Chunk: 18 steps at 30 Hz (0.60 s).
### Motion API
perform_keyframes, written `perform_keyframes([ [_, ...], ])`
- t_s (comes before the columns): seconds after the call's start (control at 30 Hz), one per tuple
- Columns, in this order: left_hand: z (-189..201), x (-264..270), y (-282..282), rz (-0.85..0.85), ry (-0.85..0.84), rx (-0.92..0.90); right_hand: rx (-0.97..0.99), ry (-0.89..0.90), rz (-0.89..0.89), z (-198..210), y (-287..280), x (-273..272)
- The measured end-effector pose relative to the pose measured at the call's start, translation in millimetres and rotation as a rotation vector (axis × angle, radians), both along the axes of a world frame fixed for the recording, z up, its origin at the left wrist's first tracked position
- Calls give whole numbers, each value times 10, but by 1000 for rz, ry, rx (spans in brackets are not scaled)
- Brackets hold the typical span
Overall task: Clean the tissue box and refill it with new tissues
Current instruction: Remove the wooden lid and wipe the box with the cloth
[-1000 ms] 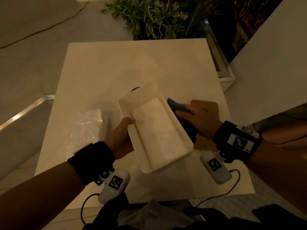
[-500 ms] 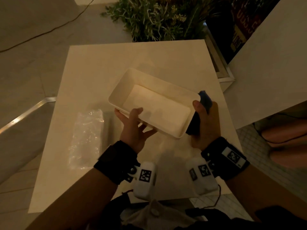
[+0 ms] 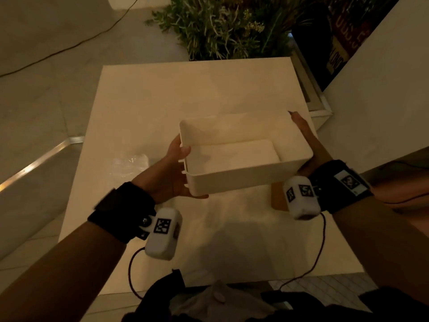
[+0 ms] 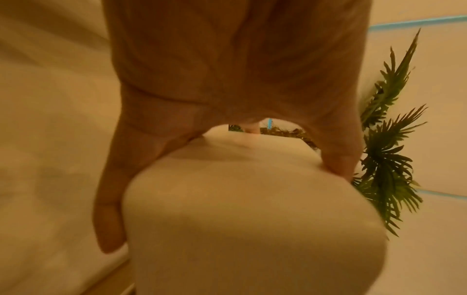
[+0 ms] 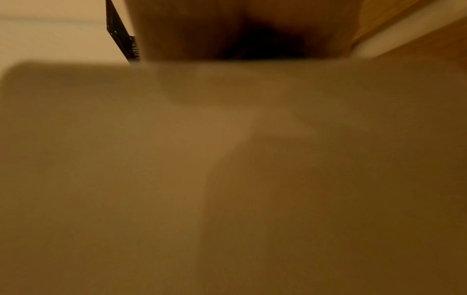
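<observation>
A: Where have we got the tissue box [image 3: 246, 156]?

B: Up off the worktop [image 3: 162, 94], open side towards us, held between both hands. Our left hand [image 3: 173, 173] takes the near left end: the thumb hooks over the rim and the fingers [image 4: 111, 209] wrap under the base, so that hand is gripping the box. It looks empty inside.

A: And the right hand [image 3: 306, 138]?

B: It runs along the far right side with a fingertip past the back corner. The box hides most of it and the wrist view is only blur, so we cannot tell whether those fingers are curled round the wall or just pressed flat to it.

A: Why hold it tilted like that?

B: Our guess is to see into the bottom and check it is clean before refilling. The clear plastic wrap [image 3: 130, 163] lies on the worktop to the left, within easy reach; whether it holds tissues we cannot tell.

A: Any writing?

B: None on the box. The wristbands carry square black-and-white markers. The dark sign [image 3: 341, 40] beyond the plant [image 3: 220, 26] has yellow lettering we cannot read.
</observation>
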State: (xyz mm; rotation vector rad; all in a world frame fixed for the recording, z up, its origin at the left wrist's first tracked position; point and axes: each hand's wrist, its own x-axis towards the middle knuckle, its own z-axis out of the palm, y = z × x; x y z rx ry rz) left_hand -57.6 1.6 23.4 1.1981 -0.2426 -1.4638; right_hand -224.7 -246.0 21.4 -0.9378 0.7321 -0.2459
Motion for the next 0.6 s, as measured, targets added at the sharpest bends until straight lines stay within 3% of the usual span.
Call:
perform_keyframes([
  [0.13,-20,-28,-98,112,145,82,94,-110,-241,-144,-53,8],
  [0.23,31,-90,-156,248,243,110,-87,-79,-305,-276,-69,-44],
  [0.4,91,-272,-376,377,301,78,-1001,124,-426,-288,471,-10],
  [0.47,-26,-284,-497,374,336,72,-1328,43,-336,-328,770,42],
  [0.6,-60,-306,-562,317,423,25,-1762,-244,-178,-410,1207,172],
])
